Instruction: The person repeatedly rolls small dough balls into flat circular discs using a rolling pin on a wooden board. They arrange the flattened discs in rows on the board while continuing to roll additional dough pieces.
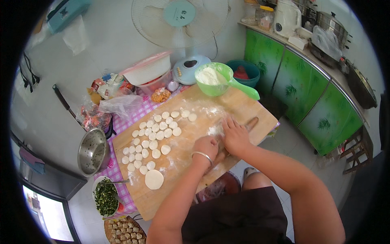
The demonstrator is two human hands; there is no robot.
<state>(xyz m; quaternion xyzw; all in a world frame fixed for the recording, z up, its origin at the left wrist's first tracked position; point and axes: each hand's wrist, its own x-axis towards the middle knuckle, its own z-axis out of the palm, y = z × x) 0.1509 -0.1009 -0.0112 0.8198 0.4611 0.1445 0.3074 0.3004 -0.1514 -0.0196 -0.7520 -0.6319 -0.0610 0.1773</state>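
My right hand (235, 134) lies palm down across a wooden rolling pin (252, 123) on the floured wooden board (262, 114). Close to its left, my left hand (206, 145), with a bangle at the wrist, is curled low over the board. Whatever is under its fingers is hidden. White flour (215, 130) is spread by my fingertips. Left of my hands lie several small flattened dough discs (160, 135). One larger rolled dough wrapper (154, 179) sits near the board's left front edge.
A green flour scoop (213, 90) stands on the board's back edge. Left are a steel bowl (91, 152) and a bowl of chopped green filling (105, 198); below, a woven tray (108, 233) holds dumplings. An electric fan (189, 68) stands behind, green cabinets (307, 88) at right.
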